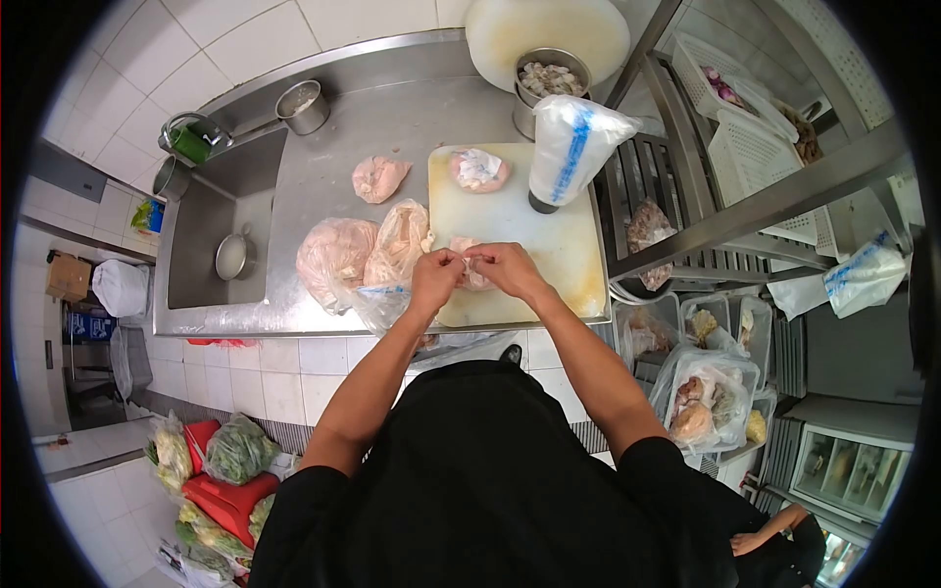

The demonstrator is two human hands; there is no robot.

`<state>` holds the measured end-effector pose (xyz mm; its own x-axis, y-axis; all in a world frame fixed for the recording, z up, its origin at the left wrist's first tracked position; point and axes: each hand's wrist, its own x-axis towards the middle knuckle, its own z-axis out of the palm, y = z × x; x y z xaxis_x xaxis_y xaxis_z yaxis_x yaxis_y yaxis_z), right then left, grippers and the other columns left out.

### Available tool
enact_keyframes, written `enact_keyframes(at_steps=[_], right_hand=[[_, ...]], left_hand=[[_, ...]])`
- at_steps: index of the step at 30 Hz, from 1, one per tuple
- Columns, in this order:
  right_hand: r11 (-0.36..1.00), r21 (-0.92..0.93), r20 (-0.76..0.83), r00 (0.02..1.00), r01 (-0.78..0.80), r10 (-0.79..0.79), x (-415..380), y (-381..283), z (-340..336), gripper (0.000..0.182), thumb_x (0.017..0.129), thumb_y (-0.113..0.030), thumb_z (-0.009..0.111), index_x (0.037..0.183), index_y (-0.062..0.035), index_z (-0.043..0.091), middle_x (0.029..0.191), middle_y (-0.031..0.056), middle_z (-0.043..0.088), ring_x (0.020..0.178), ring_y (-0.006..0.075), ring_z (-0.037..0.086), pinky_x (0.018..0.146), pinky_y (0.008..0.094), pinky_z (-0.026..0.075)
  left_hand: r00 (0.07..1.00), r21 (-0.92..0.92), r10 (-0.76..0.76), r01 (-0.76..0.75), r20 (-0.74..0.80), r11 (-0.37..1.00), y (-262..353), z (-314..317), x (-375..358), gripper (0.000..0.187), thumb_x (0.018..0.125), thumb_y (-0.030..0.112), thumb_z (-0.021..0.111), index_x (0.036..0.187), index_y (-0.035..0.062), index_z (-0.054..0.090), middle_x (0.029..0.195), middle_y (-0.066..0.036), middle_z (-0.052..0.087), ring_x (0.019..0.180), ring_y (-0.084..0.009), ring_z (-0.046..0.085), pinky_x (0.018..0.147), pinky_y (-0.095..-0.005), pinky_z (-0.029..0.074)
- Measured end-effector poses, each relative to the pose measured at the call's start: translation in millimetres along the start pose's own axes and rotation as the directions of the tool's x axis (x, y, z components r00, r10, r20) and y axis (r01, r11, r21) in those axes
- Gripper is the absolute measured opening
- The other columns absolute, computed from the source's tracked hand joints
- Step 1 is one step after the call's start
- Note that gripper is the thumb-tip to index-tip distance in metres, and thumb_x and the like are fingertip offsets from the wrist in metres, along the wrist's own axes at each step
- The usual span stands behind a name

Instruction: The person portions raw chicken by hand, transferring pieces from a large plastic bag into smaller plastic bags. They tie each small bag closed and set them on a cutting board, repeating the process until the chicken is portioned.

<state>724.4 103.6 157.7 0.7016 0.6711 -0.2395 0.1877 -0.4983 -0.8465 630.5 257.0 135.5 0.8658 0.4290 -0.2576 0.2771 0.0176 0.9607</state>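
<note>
Over the front of the white cutting board (529, 235), my left hand (438, 278) and my right hand (507, 269) meet with fingertips pinched. Both grip the plastic of a small clear bag of pale pink meat (472, 282), which is partly hidden by the fingers. Behind it on the board lies another bag of pink meat (469, 171) with a white patch on top. Left of my hands sit a large clear bag of pink meat (333, 257) and a second open-looking bag (399, 240). A smaller wrapped portion (380, 179) rests on the steel counter.
A roll of plastic bags (576, 147) stands upright at the board's right. Steel pots (303, 106) and a sink (211, 220) are to the left. A metal rack (725, 230) borders the right side, with food tubs (711, 392) below. Another person's hand (753, 542) shows at lower right.
</note>
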Motion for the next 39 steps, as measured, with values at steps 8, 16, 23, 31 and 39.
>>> enact_keyframes(at_steps=[8, 16, 23, 31, 39], right_hand=[[0.938, -0.25, -0.062, 0.963, 0.24, -0.263, -29.9, -8.3, -2.1, 0.038, 0.085, -0.032, 0.071, 0.121, -0.0185, 0.072, 0.091, 0.0084, 0.067, 0.081, 0.0247, 0.067, 0.072, 0.0364, 0.052], [0.958, -0.135, -0.217, 0.936, 0.254, -0.279, -49.6, -26.2, 2.6, 0.041, 0.086, -0.032, 0.073, 0.124, -0.017, 0.07, 0.089, 0.0061, 0.059, 0.075, 0.0236, 0.062, 0.07, 0.0362, 0.052], [0.937, -0.285, -0.169, 0.951, 0.204, -0.258, -27.8, 0.0, 28.7, 0.037, 0.087, -0.026, 0.072, 0.121, -0.0124, 0.068, 0.088, 0.0075, 0.059, 0.076, 0.0241, 0.062, 0.07, 0.0368, 0.05], [0.956, 0.099, -0.386, 0.897, 0.275, -0.217, -12.9, -50.7, -7.5, 0.027, 0.089, -0.019, 0.071, 0.113, -0.0077, 0.071, 0.094, 0.0092, 0.065, 0.071, 0.0217, 0.063, 0.067, 0.034, 0.052], [0.928, 0.373, -0.28, 0.951, -0.015, 0.128, -54.6, 22.0, -9.4, 0.025, 0.094, -0.02, 0.068, 0.112, -0.0037, 0.072, 0.088, 0.0041, 0.068, 0.069, 0.0103, 0.059, 0.063, 0.0257, 0.05]], left_hand=[[0.966, -0.27, -0.203, 0.241, 0.161, 0.932, 12.2, -9.2, -3.8, 0.01, 0.085, 0.006, 0.06, 0.077, 0.003, 0.065, 0.064, 0.0, 0.056, 0.054, -0.0083, 0.049, 0.05, -0.0248, 0.038], [0.978, -0.176, -0.088, 0.122, 0.188, 0.977, 68.7, -10.6, -16.5, 0.008, 0.085, 0.003, 0.058, 0.078, 0.0021, 0.062, 0.065, 0.002, 0.053, 0.054, -0.0061, 0.044, 0.05, -0.0232, 0.034], [0.953, -0.316, -0.188, 0.259, 0.238, 0.913, 49.4, -11.3, -13.2, 0.008, 0.084, 0.004, 0.059, 0.077, 0.0036, 0.062, 0.063, 0.001, 0.053, 0.052, -0.0078, 0.044, 0.049, -0.024, 0.034], [0.999, -0.441, -0.001, 0.019, 0.04, 0.897, 105.1, -97.0, 38.9, 0.004, 0.087, 0.005, 0.059, 0.085, 0.0027, 0.061, 0.064, 0.0, 0.051, 0.055, -0.0111, 0.049, 0.052, -0.0258, 0.039], [0.966, -0.091, 0.206, -0.222, -0.154, 0.971, 142.3, -201.1, 127.2, 0.01, 0.088, 0.012, 0.058, 0.081, 0.0056, 0.063, 0.069, 0.0, 0.058, 0.061, -0.0131, 0.061, 0.058, -0.0266, 0.04]])
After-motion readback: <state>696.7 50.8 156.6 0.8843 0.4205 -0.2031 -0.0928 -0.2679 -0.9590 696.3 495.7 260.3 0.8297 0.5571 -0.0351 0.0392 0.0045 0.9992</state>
